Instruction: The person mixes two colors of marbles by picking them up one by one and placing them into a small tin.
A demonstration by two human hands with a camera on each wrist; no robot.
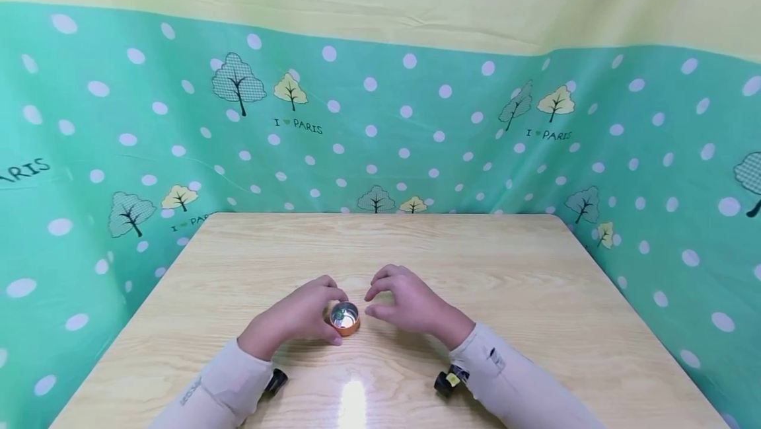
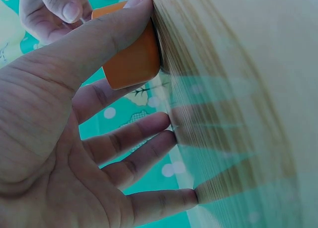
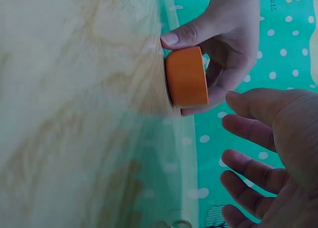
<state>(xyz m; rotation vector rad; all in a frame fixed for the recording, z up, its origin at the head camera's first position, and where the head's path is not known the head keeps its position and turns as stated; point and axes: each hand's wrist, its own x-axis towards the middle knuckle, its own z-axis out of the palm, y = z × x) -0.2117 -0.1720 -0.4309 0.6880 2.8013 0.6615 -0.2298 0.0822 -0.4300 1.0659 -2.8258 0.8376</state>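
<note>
A small round orange cup [image 1: 345, 318] with a shiny metallic inside stands upright on the wooden table. Something small and green shows inside it. My left hand [image 1: 306, 311] holds the cup from its left side, thumb at the near side and index finger at the far side. In the left wrist view the other fingers [image 2: 156, 204] spread out with their tips at the tabletop. To the right of the cup, my right hand [image 1: 410, 300] hovers with loosely bent fingers and a gap between thumb and fingertips. Nothing shows between the right fingers [image 3: 253, 171], which stay apart from the orange wall.
The light wood table [image 1: 475, 244] reaches back to a green dotted curtain [image 1: 404, 131] that also hangs along both sides. A bright light reflection lies on the near tabletop. Dark wrist devices [image 1: 447, 381] sit under both sleeves.
</note>
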